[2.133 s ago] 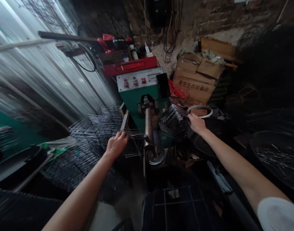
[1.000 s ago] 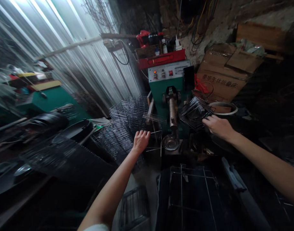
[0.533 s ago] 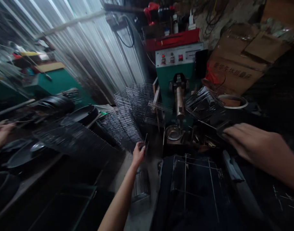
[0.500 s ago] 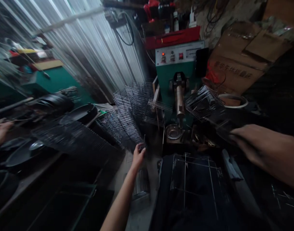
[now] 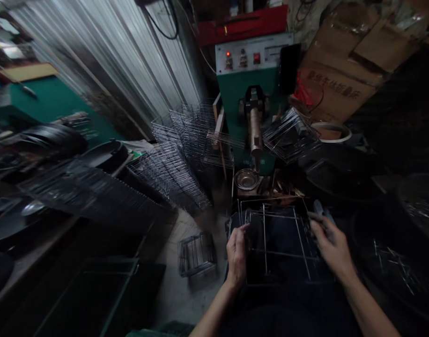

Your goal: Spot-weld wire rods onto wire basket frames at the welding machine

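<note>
A thin metal wire frame (image 5: 279, 254) lies across my dark-clad lap, its bars crossing in a wide grid. At its left side my left hand (image 5: 237, 255) is closed, thumb and fingers pinching the wire near the upper corner. My right hand (image 5: 332, 243) is at the right side, fingers curled at the frame's edge; the exact contact is dim. Just behind the right fingers is a grey handle-like piece (image 5: 324, 210). Beyond the frame stands a green machine (image 5: 223, 110) with a metal arm (image 5: 255, 128) above a small metal bowl (image 5: 247, 179).
Stacked wire racks (image 5: 179, 164) stand left of the machine. A smaller wire rack (image 5: 196, 255) sits on the floor. More wire pieces (image 5: 292, 133) hang right of the arm. Loose wire rods (image 5: 400, 267) lie in a dark container at right. A cardboard box (image 5: 344, 70) leans behind.
My left hand has moved right onto the frame's left side. My right hand has come back from the dark things at right to the frame's right side. The view has tilted down.
</note>
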Demonstrator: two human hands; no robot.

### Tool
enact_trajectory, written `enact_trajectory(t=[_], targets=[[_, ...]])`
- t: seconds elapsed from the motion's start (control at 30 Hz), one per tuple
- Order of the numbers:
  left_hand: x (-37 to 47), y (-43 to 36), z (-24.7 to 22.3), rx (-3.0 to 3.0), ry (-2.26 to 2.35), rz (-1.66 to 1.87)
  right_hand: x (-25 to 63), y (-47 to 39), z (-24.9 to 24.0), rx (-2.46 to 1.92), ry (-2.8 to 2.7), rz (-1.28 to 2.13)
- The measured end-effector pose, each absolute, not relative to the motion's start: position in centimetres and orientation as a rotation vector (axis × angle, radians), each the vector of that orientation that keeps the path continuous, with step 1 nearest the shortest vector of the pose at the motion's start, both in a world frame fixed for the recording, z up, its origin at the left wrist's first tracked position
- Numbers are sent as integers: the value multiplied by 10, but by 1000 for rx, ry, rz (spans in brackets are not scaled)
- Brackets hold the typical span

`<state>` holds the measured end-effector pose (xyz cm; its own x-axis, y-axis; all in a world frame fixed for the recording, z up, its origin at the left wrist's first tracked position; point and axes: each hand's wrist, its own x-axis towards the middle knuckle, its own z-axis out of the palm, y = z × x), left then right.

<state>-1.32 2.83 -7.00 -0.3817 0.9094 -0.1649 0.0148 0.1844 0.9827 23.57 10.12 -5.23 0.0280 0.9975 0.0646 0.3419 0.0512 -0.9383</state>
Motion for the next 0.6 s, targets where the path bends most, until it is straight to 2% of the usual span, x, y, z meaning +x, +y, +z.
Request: enact_trajectory(t=[0.17,0.37,0.6], targets=[[-16,30,-73,1001,1704,1386,240,120,-36,-1379,-1850,709],[-27,40,-64,1074,1689,1333,247,103,-31,-1432,-1950,505],[-35,52,-74,1361,1769,1154,262,110,-79,-1400,-1855,709]])
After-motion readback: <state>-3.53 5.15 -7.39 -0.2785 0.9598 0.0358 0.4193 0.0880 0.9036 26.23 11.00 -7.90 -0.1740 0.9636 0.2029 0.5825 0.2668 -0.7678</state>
